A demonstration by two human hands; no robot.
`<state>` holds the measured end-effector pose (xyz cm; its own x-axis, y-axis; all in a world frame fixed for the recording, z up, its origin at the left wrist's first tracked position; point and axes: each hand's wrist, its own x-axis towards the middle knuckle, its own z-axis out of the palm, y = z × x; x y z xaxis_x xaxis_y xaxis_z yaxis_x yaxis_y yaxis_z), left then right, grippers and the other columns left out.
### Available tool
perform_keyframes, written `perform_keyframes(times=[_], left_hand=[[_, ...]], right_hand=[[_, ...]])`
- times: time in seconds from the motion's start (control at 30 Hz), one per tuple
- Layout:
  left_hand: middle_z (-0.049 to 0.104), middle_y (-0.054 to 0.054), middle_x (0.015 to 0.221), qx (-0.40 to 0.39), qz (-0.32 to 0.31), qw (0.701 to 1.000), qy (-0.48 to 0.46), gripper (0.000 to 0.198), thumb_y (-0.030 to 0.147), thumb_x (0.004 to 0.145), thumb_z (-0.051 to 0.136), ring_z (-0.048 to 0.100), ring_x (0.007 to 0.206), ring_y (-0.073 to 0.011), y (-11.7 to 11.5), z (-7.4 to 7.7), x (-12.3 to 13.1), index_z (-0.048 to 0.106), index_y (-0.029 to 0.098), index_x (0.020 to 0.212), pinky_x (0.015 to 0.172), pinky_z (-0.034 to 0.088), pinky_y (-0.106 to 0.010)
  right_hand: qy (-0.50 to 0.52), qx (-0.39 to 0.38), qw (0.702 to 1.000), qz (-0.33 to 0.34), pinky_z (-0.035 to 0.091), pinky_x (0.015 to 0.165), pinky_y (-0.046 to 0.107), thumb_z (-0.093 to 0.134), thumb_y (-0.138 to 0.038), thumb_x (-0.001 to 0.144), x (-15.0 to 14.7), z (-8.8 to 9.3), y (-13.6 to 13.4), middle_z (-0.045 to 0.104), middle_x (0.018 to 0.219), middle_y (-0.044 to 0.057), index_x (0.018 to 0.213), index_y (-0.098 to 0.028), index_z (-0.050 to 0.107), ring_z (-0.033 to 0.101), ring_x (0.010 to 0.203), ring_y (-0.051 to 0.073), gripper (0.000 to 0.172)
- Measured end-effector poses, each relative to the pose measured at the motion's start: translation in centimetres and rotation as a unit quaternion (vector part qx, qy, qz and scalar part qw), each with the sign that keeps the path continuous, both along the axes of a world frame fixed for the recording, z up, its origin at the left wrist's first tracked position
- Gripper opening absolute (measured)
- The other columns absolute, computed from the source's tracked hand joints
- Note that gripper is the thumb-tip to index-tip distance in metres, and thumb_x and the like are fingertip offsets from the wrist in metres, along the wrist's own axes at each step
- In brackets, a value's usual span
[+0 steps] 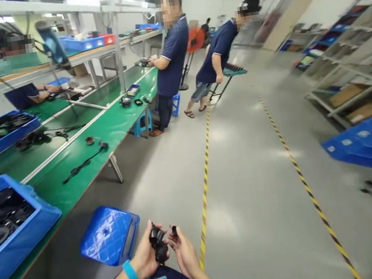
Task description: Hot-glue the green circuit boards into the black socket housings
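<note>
Several small black parts rest in my left hand, which has its fingers curled round them and a light blue band on the wrist. Close beside it on the right, my right hand pinches one small black piece between thumb and fingers. Both hands are low in the view, above my lap. The exact shape of the parts is too small to tell.
A blue stool stands left of my hands. Along the left runs a green workbench with a blue bin of black parts and a black cable. Two people in dark shirts are farther ahead. Shelves stand at right.
</note>
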<state>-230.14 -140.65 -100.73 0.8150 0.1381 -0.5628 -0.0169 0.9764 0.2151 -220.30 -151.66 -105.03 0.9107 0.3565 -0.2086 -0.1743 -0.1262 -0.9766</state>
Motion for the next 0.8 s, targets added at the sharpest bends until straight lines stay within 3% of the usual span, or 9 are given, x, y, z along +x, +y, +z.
perform_keyframes(times=[0.13, 0.2, 0.33, 0.43, 0.53, 0.63, 0.8], left_hand=[[0.069, -0.002, 0.102, -0.014, -0.09, 0.996, 0.005, 0.056, 0.075, 0.087, 0.055, 0.069, 0.077, -0.0204, -1.3, 0.9, 6.4, 0.059, 0.026, 0.113, 0.062, 0.049, -0.033], [0.068, -0.003, 0.1, -0.036, -0.119, 0.992, 0.016, 0.058, 0.076, 0.085, 0.055, 0.068, 0.077, -0.022, -1.6, 0.4, 9.3, 0.06, 0.024, 0.111, 0.064, 0.048, -0.035], [0.067, -0.005, 0.092, -0.074, -0.14, 0.987, 0.019, 0.053, 0.072, 0.082, 0.061, 0.067, 0.074, -0.0263, -1.2, -0.4, 17.6, 0.06, 0.023, 0.102, 0.068, 0.046, -0.04], [0.066, -0.006, 0.082, -0.083, -0.151, 0.985, -0.007, 0.049, 0.069, 0.082, 0.062, 0.064, 0.068, -0.0277, 0.8, 0.5, 26.4, 0.062, 0.022, 0.094, 0.068, 0.045, -0.042], [0.066, -0.007, 0.076, -0.085, -0.154, 0.984, -0.04, 0.051, 0.071, 0.084, 0.057, 0.063, 0.066, -0.0281, 3.8, 3.2, 35.4, 0.061, 0.02, 0.083, 0.068, 0.045, -0.041], [0.068, -0.007, 0.076, -0.088, -0.135, 0.984, -0.07, 0.054, 0.073, 0.083, 0.056, 0.065, 0.068, -0.0276, 6.9, 7.2, 42.7, 0.063, 0.02, 0.082, 0.071, 0.047, -0.042], [0.069, -0.008, 0.075, -0.095, -0.103, 0.987, -0.082, 0.048, 0.064, 0.082, 0.066, 0.066, 0.069, -0.0272, 10.9, 14.2, 51.0, 0.062, 0.017, 0.077, 0.073, 0.049, -0.04]], right_hand=[[0.022, 0.008, 0.997, -0.067, 0.058, 0.075, 0.042, 0.044, -0.089, 0.078, 5.4, 0.9, -3.0, 0.071, 0.081, 0.01, 0.099, -0.018, 0.069, 0.07, 0.081, 0.027, 0.079], [0.001, -0.014, 0.998, -0.069, 0.056, 0.082, 0.043, 0.048, -0.089, 0.076, 8.2, 1.5, -3.9, 0.072, 0.092, 0.01, 0.105, -0.018, 0.067, 0.068, 0.092, 0.028, 0.079], [-0.099, -0.071, 0.993, -0.011, 0.042, 0.106, 0.045, 0.069, -0.079, 0.069, 15.5, 3.9, -4.2, 0.066, 0.123, 0.011, 0.116, -0.021, 0.067, 0.057, 0.119, 0.031, 0.075], [-0.185, -0.091, 0.977, 0.047, 0.037, 0.11, 0.048, 0.074, -0.076, 0.066, 23.1, 6.6, -2.4, 0.065, 0.123, 0.014, 0.11, -0.019, 0.072, 0.054, 0.121, 0.035, 0.072], [-0.314, -0.1, 0.94, 0.092, 0.039, 0.106, 0.053, 0.067, -0.074, 0.076, 31.6, 10.3, 1.0, 0.066, 0.116, 0.016, 0.108, -0.018, 0.073, 0.056, 0.117, 0.036, 0.065], [-0.399, -0.095, 0.903, 0.13, 0.036, 0.109, 0.056, 0.06, -0.07, 0.085, 39.1, 14.5, 4.9, 0.066, 0.119, 0.017, 0.112, -0.018, 0.071, 0.055, 0.121, 0.036, 0.06], [-0.379, -0.06, 0.911, 0.154, 0.035, 0.112, 0.057, 0.056, -0.071, 0.087, 48.0, 20.1, 10.4, 0.064, 0.127, 0.017, 0.115, -0.018, 0.066, 0.054, 0.127, 0.035, 0.061]])
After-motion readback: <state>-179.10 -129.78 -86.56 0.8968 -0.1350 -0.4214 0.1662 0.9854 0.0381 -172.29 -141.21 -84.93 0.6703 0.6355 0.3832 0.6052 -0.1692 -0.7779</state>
